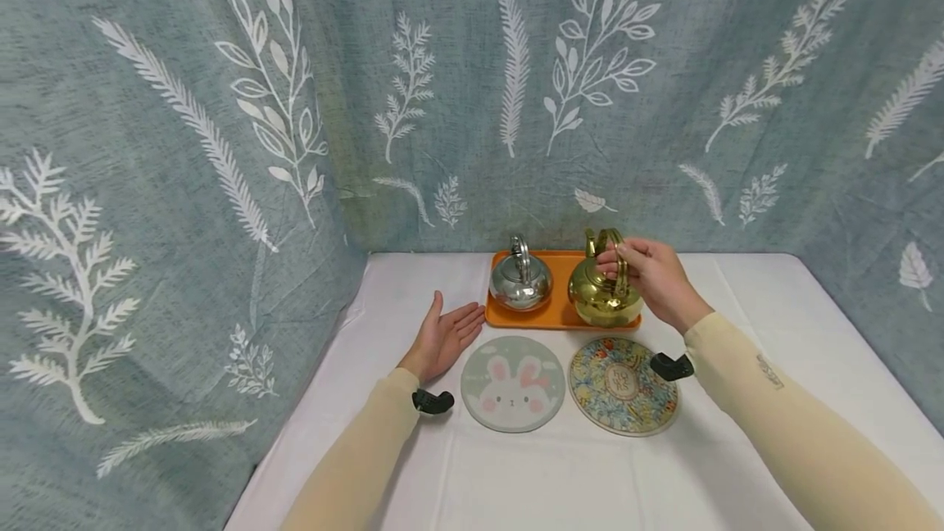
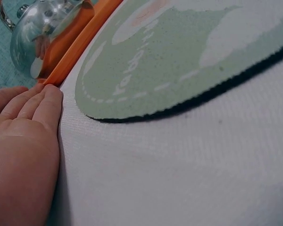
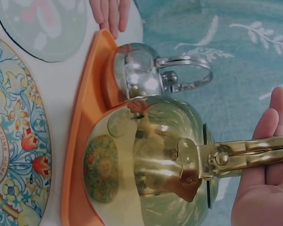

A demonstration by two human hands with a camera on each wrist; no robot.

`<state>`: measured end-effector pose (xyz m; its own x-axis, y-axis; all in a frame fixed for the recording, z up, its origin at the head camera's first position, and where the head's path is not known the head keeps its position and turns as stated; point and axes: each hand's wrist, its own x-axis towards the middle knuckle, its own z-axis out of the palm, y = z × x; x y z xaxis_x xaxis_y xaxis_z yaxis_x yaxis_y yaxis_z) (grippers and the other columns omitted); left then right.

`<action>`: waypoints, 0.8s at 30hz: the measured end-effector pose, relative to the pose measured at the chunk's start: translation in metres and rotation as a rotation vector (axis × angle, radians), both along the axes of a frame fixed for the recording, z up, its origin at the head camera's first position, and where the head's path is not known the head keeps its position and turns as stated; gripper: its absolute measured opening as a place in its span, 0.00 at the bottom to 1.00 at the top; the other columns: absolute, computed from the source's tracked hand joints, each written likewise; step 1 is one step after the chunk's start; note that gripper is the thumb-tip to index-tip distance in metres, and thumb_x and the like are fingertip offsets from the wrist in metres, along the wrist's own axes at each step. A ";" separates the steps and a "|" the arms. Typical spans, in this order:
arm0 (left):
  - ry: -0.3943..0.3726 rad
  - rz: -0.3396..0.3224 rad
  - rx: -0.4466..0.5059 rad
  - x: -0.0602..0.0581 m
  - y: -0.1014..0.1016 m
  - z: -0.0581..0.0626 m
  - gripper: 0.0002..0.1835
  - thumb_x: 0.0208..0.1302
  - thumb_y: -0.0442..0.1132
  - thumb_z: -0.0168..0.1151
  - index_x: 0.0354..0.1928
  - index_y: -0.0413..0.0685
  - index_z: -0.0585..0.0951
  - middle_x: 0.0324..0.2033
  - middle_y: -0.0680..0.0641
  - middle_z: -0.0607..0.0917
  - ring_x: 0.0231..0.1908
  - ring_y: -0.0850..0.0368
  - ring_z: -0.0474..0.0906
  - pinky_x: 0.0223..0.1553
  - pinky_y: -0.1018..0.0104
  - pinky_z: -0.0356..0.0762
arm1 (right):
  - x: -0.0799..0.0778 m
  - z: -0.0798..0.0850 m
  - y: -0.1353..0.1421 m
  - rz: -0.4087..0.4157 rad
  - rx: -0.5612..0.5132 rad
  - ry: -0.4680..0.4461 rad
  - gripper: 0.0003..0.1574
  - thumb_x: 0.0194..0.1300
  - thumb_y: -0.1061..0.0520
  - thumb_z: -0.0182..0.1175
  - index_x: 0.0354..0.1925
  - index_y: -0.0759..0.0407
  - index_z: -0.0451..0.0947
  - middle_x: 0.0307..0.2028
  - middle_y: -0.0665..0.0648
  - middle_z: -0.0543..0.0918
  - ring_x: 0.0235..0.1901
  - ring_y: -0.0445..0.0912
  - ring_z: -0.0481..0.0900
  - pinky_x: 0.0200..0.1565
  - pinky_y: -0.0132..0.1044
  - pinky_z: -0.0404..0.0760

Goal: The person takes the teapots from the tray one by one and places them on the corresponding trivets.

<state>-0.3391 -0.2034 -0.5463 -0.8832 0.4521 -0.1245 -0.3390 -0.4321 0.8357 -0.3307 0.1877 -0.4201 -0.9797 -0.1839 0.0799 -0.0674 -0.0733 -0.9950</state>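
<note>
On an orange tray [image 1: 556, 289] stand a silver teapot [image 1: 521, 283] at the left and a larger gold teapot [image 1: 603, 300] at the right. My right hand [image 1: 656, 275] grips the gold teapot's raised handle, with fingers passing through its loop. In the right wrist view the gold handle [image 3: 254, 153] lies across those fingers, and the teapot's base sits at the tray. My left hand [image 1: 446, 338] lies palm up with straight fingers, their tips right at the tray's front left corner. The left wrist view shows those fingertips [image 2: 49, 92] against the tray's orange rim.
In front of the tray lie two round mats on a white cloth: a green one with a rabbit face [image 1: 513, 400] and a floral one [image 1: 623, 412]. A teal curtain [image 1: 457, 105] with white leaf prints hangs behind and at both sides.
</note>
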 end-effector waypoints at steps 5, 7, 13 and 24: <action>-0.004 0.006 -0.001 -0.001 0.000 -0.001 0.59 0.79 0.79 0.31 0.86 0.30 0.46 0.85 0.33 0.49 0.84 0.41 0.45 0.84 0.54 0.47 | 0.008 0.002 0.001 0.011 -0.024 -0.001 0.30 0.90 0.56 0.49 0.70 0.82 0.66 0.52 0.64 0.89 0.47 0.43 0.90 0.56 0.39 0.88; -0.011 0.008 0.006 -0.001 0.001 0.000 0.59 0.79 0.78 0.31 0.86 0.31 0.46 0.85 0.33 0.49 0.84 0.41 0.46 0.84 0.54 0.47 | 0.010 0.003 0.000 0.011 -0.026 0.001 0.30 0.90 0.56 0.49 0.71 0.83 0.65 0.50 0.61 0.89 0.46 0.42 0.90 0.55 0.38 0.88; -0.014 0.008 0.011 -0.004 0.001 0.001 0.59 0.79 0.78 0.32 0.86 0.31 0.46 0.85 0.34 0.50 0.84 0.41 0.46 0.84 0.54 0.47 | 0.015 0.005 -0.003 0.017 -0.038 0.022 0.32 0.89 0.57 0.49 0.73 0.84 0.63 0.47 0.57 0.90 0.45 0.42 0.90 0.54 0.35 0.88; -0.014 0.012 0.010 -0.005 -0.001 -0.002 0.58 0.80 0.78 0.28 0.85 0.30 0.46 0.85 0.33 0.50 0.84 0.41 0.46 0.84 0.54 0.48 | 0.019 0.001 -0.006 0.022 -0.039 0.020 0.31 0.89 0.57 0.50 0.71 0.85 0.64 0.44 0.54 0.91 0.44 0.42 0.90 0.52 0.35 0.89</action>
